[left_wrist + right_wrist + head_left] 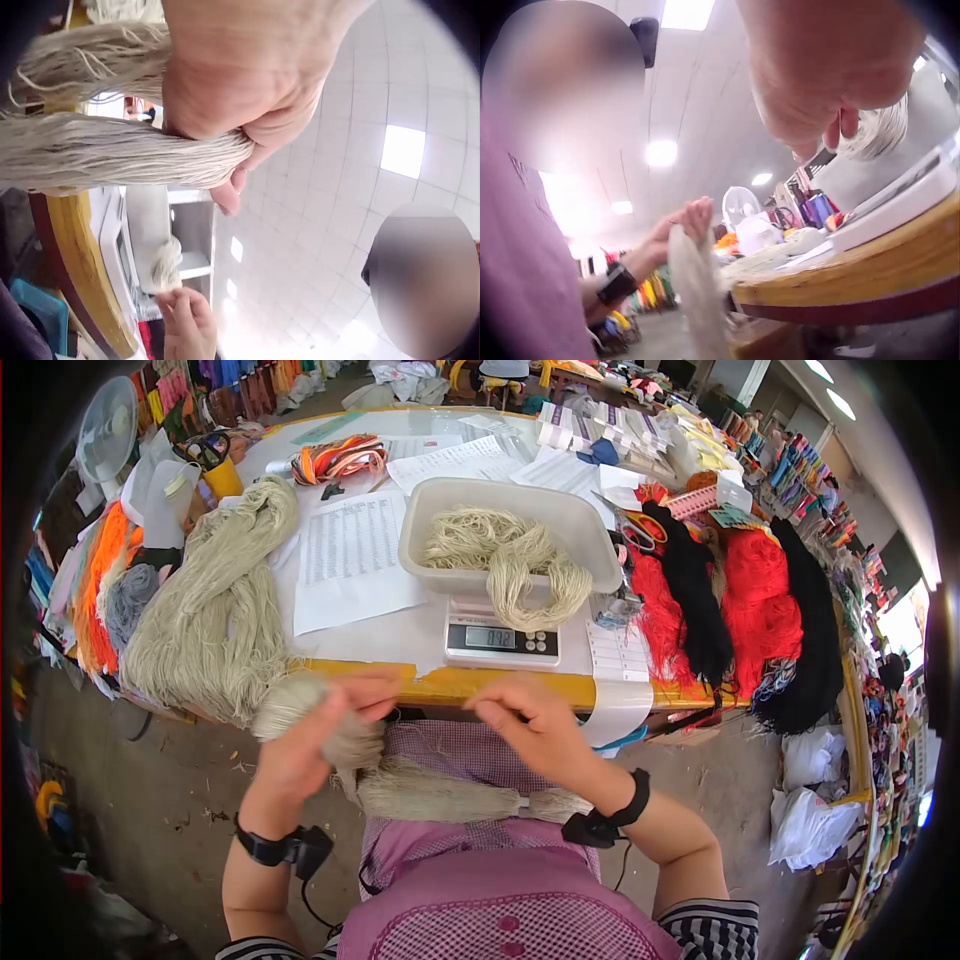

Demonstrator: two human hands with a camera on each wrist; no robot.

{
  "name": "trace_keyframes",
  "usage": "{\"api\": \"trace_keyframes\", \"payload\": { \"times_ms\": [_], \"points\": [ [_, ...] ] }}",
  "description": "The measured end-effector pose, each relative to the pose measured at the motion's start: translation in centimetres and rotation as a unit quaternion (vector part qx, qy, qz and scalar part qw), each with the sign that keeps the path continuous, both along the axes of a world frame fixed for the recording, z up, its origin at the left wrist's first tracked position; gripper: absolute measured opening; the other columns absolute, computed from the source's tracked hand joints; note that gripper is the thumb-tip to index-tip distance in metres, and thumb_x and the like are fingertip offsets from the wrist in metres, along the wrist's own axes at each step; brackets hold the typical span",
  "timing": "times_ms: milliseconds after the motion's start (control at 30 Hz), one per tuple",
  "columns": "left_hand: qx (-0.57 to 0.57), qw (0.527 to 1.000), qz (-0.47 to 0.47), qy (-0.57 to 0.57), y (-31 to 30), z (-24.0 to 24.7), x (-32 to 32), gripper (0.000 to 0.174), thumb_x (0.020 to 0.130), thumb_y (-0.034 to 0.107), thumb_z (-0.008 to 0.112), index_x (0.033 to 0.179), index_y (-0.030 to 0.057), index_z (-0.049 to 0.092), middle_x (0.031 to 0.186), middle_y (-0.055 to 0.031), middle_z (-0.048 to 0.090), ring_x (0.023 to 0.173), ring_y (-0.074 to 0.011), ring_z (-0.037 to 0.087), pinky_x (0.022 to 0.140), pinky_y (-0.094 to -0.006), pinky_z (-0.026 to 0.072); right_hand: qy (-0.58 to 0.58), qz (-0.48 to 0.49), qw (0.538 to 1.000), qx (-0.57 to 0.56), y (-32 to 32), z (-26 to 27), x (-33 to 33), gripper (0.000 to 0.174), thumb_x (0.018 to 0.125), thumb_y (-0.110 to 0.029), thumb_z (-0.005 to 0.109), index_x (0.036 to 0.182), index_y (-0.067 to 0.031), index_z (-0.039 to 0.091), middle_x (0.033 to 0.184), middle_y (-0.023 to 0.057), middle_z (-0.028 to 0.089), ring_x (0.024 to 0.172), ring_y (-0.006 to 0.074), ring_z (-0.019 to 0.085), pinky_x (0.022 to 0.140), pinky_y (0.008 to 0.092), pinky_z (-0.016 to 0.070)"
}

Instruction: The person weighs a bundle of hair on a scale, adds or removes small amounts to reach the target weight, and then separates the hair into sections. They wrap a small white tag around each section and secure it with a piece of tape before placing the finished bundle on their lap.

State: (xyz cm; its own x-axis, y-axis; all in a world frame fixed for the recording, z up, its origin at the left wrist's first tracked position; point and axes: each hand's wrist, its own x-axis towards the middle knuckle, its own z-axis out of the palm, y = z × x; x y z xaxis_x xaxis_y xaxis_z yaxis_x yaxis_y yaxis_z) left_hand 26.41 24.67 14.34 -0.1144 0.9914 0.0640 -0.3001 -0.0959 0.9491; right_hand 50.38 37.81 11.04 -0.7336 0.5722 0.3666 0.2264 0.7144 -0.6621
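My left hand point(305, 745) grips a looped skein of pale beige yarn point(135, 154) in front of the table edge, fingers curled round its end. The skein hangs down toward my lap, where a bundle of the same yarn point(440, 795) lies across the apron. My right hand point(540, 735) is raised before the scale point(502, 643), thumb and forefinger close together; I cannot tell whether a strand is between them. Beyond it, a translucent plastic tub point(430, 500) sits on the scale, holding more pale yarn point(540, 575) that spills over the front rim.
A large pale yarn bundle point(215, 590) drapes over the table's left front. Red yarn point(755, 595), black yarn point(805, 620) and scissors point(640, 530) lie at right. Printed sheets point(350, 555) cover the middle left. A white fan point(105, 435) stands at far left.
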Motion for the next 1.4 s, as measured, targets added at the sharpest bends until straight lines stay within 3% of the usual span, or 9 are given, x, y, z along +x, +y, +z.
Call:
{"api": "trace_keyframes", "payload": {
  "times_ms": [67, 100, 200, 400, 600, 767, 1133, 1333, 1400],
  "points": [
    [0.048, 0.996, -0.062, 0.04, 1.7, -0.4, 1.9, 0.05, 0.097, 0.035, 0.052, 0.13, -0.0027, 0.052, 0.142, -0.0215, 0.043, 0.133, -0.0322, 0.042, 0.108, -0.0404, 0.0355, 0.105, 0.08, 0.963, -0.237, -1.5, -0.1, -1.3, 0.02, 0.093, -0.015, 0.061, 0.111, -0.0054, 0.06, 0.103, 0.009, 0.063, 0.094, 0.0201, 0.06, 0.084, 0.0306, 0.047],
    [0.088, 0.979, -0.087, 0.163, 2.2, -0.6, 2.6, 0.06, 0.094, 0.044, 0.054, 0.134, -0.0008, 0.05, 0.147, -0.0194, 0.037, 0.138, -0.0325, 0.033, 0.111, -0.0427, 0.0282, 0.106, 0.079, 0.962, -0.238, -1.9, -0.3, -1.6, 0.02, 0.093, -0.015, 0.061, 0.111, -0.0054, 0.06, 0.103, 0.009, 0.063, 0.094, 0.0201, 0.06, 0.084, 0.0306, 0.047],
    [0.132, 0.937, -0.109, 0.304, 3.2, -1.1, 4.5, 0.073, 0.089, 0.055, 0.057, 0.139, 0.0019, 0.047, 0.153, -0.0159, 0.028, 0.144, -0.0324, 0.021, 0.115, -0.0453, 0.0184, 0.179, 0.093, 0.859, -0.471, -2.4, -0.2, -2.1, 0.018, 0.096, -0.017, 0.058, 0.106, -0.0025, 0.063, 0.104, 0.0005, 0.063, 0.097, 0.0075, 0.056, 0.086, 0.0264, 0.0462],
    [0.102, 0.964, -0.131, 0.206, 4.1, -2.4, 5.1, 0.079, 0.087, 0.06, 0.056, 0.14, 0.0024, 0.045, 0.155, -0.013, 0.025, 0.143, -0.0281, 0.022, 0.113, -0.0434, 0.0233, 0.187, 0.085, 0.846, -0.492, -1.8, -1.3, -1.1, 0.017, 0.096, -0.015, 0.059, 0.105, -0.001, 0.062, 0.097, 0.0007, 0.065, 0.095, 0.0074, 0.058, 0.087, 0.0238, 0.0458],
    [-0.011, 0.987, -0.104, 0.12, 4.1, -2.2, 5.3, 0.052, 0.096, 0.036, 0.056, 0.133, -0.0003, 0.052, 0.146, -0.0127, 0.041, 0.128, -0.0232, 0.045, 0.104, -0.037, 0.0391, 0.204, 0.086, 0.838, -0.498, -1.7, -1.1, -0.7, 0.017, 0.096, -0.013, 0.058, 0.104, 0.0004, 0.063, 0.102, 0.0041, 0.066, 0.095, 0.0088, 0.06, 0.087, 0.024, 0.0465],
    [-0.047, 0.992, -0.025, 0.118, 4.3, -2.8, 5.4, 0.032, 0.097, 0.02, 0.056, 0.119, -0.0031, 0.062, 0.11, -0.0085, 0.067, 0.094, -0.0119, 0.063, 0.084, -0.0256, 0.0501, 0.215, 0.088, 0.831, -0.506, -1.5, -1.3, -0.7, 0.016, 0.096, -0.012, 0.058, 0.103, 0.001, 0.064, 0.1, 0.0046, 0.067, 0.095, 0.0098, 0.061, 0.087, 0.0242, 0.0465],
    [-0.096, 0.994, -0.039, -0.015, 4.3, -2.8, 5.5, 0.035, 0.097, 0.022, 0.057, 0.121, -0.0027, 0.061, 0.112, -0.0094, 0.065, 0.097, -0.0151, 0.062, 0.09, -0.0279, 0.048, 0.203, 0.066, 0.853, -0.476, -1.2, -0.8, -0.6, 0.014, 0.095, -0.012, 0.058, 0.1, 0.0, 0.064, 0.093, 0.0015, 0.065, 0.088, 0.0073, 0.057, 0.083, 0.0222, 0.0449],
    [-0.096, 0.994, -0.039, -0.022, 4.3, -3.1, 5.3, 0.034, 0.098, 0.024, 0.055, 0.12, -0.0023, 0.06, 0.112, -0.0113, 0.065, 0.101, -0.015, 0.06, 0.091, -0.0288, 0.0467, 0.241, 0.101, 0.83, -0.493, -0.8, -1.1, -0.7, 0.015, 0.097, -0.013, 0.055, 0.101, -0.0003, 0.062, 0.094, 0.0034, 0.066, 0.087, 0.0106, 0.058, 0.081, 0.0257, 0.0463],
    [-0.089, 0.996, -0.023, -0.016, 4.3, -3.6, 5.3, 0.033, 0.098, 0.024, 0.054, 0.117, -0.0022, 0.061, 0.112, -0.0122, 0.065, 0.102, -0.015, 0.06, 0.091, -0.0294, 0.0465, 0.205, 0.079, 0.841, -0.495, -0.9, -0.7, -0.8, 0.017, 0.09, -0.015, 0.065, 0.101, -0.0022, 0.062, 0.094, 0.0067, 0.063, 0.089, 0.0184, 0.057, 0.082, 0.0319, 0.0459]
  ]
}}
